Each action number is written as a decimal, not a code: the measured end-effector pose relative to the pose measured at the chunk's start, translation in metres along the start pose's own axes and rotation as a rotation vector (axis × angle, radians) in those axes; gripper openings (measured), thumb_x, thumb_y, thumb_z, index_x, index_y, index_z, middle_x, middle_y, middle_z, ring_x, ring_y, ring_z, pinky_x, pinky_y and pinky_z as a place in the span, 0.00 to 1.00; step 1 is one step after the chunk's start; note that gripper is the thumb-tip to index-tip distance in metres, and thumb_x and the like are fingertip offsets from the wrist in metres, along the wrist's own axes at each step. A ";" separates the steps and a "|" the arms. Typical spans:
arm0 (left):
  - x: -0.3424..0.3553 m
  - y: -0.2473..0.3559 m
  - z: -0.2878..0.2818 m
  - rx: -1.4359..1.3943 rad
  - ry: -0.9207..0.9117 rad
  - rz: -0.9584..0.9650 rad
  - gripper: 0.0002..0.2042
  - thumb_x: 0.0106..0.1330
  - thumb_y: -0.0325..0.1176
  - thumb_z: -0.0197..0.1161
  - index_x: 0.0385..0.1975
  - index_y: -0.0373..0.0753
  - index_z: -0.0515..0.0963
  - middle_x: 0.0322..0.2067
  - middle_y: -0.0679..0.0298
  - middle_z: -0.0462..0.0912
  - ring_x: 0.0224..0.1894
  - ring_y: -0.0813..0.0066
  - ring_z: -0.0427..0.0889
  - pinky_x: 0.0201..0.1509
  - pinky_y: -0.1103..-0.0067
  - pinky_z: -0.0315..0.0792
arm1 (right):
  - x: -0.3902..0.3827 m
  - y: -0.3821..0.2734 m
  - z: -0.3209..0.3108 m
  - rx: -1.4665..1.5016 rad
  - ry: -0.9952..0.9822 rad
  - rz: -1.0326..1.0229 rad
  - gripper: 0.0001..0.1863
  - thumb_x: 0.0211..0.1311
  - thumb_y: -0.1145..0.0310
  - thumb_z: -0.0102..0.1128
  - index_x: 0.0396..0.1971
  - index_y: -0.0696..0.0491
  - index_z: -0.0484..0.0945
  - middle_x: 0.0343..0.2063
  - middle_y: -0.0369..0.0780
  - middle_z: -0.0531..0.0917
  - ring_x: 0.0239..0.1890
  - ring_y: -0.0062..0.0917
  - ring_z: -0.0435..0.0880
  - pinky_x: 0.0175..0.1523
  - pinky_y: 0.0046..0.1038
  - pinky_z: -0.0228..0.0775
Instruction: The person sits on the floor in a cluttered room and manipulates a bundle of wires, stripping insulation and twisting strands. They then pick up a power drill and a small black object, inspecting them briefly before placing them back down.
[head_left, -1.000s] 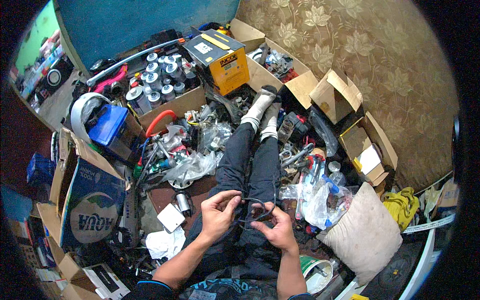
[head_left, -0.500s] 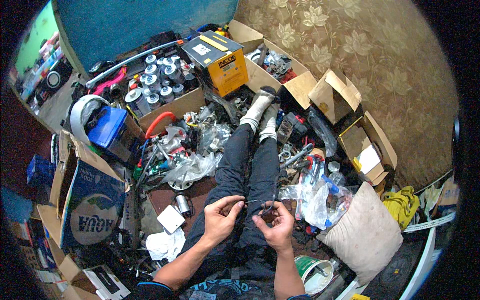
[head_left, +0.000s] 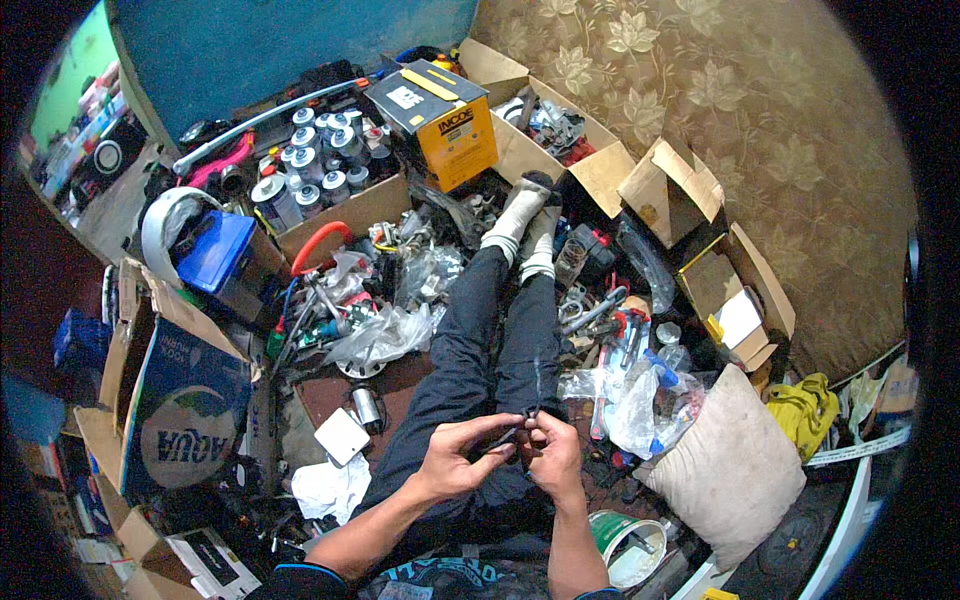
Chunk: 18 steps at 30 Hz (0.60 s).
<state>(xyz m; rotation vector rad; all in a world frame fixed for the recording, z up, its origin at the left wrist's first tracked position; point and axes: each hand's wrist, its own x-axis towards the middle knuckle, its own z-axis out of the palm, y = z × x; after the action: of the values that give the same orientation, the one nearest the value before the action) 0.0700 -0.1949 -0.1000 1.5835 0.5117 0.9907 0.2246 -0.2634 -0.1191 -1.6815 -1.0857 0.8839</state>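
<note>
Black trousers point(head_left: 460, 360) lie under everything on my remote feed. On them, the left hand point(head_left: 458, 458) sits at eight o'clock from the thin cord point(head_left: 508, 437), thumb and forefinger narrowly parted around it; I judge so light a hold could let it slip. Just below centre, toward six o'clock, the cord looks dark, slender and bendy, mostly hidden. The right hand point(head_left: 553, 457), at its four o'clock, pinches it; stray slack could snag the clear plastic bag point(head_left: 633, 418) at three o'clock.

The left hand point(head_left: 462, 458) and right hand point(head_left: 553, 455) hide much of the thin dark cord point(head_left: 538, 384), its ends indistinct.
</note>
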 end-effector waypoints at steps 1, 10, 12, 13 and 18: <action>-0.001 -0.003 -0.001 -0.013 0.007 -0.032 0.17 0.55 0.18 0.56 0.47 0.30 0.76 0.39 0.54 0.83 0.39 0.73 0.84 0.45 0.79 0.76 | 0.001 -0.001 -0.002 -0.025 -0.061 -0.030 0.08 0.48 0.83 0.59 0.31 0.60 0.75 0.17 0.36 0.80 0.24 0.21 0.81 0.30 0.23 0.71; 0.022 -0.002 -0.058 0.331 -0.015 -0.252 0.07 0.55 0.30 0.68 0.27 0.33 0.80 0.19 0.64 0.80 0.23 0.86 0.75 0.26 0.83 0.68 | -0.001 -0.006 -0.038 0.269 -0.097 0.105 0.09 0.62 0.72 0.58 0.31 0.64 0.79 0.19 0.41 0.82 0.21 0.20 0.82 0.26 0.21 0.72; 0.020 -0.005 -0.057 0.260 -0.075 -0.163 0.10 0.53 0.30 0.69 0.18 0.33 0.76 0.17 0.64 0.79 0.21 0.82 0.76 0.25 0.82 0.68 | -0.004 -0.006 -0.035 0.309 -0.102 0.083 0.10 0.63 0.73 0.57 0.31 0.66 0.79 0.19 0.43 0.81 0.20 0.24 0.82 0.26 0.22 0.73; 0.016 -0.012 -0.054 0.127 -0.088 -0.079 0.12 0.52 0.29 0.69 0.14 0.33 0.73 0.18 0.63 0.79 0.22 0.77 0.79 0.26 0.80 0.70 | -0.004 -0.007 -0.032 0.330 -0.112 0.071 0.10 0.63 0.73 0.56 0.31 0.67 0.78 0.19 0.44 0.81 0.19 0.26 0.82 0.26 0.22 0.74; 0.007 -0.022 -0.059 0.167 -0.188 -0.115 0.17 0.53 0.32 0.70 0.11 0.35 0.68 0.10 0.64 0.73 0.14 0.79 0.71 0.20 0.80 0.63 | -0.006 -0.011 -0.039 0.430 0.018 -0.023 0.11 0.64 0.74 0.52 0.29 0.67 0.78 0.17 0.43 0.80 0.20 0.28 0.82 0.27 0.27 0.74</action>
<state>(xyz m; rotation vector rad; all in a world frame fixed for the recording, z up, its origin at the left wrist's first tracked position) 0.0296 -0.1496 -0.1186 1.7549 0.5587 0.7192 0.2541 -0.2784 -0.0956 -1.3135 -0.8289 1.0035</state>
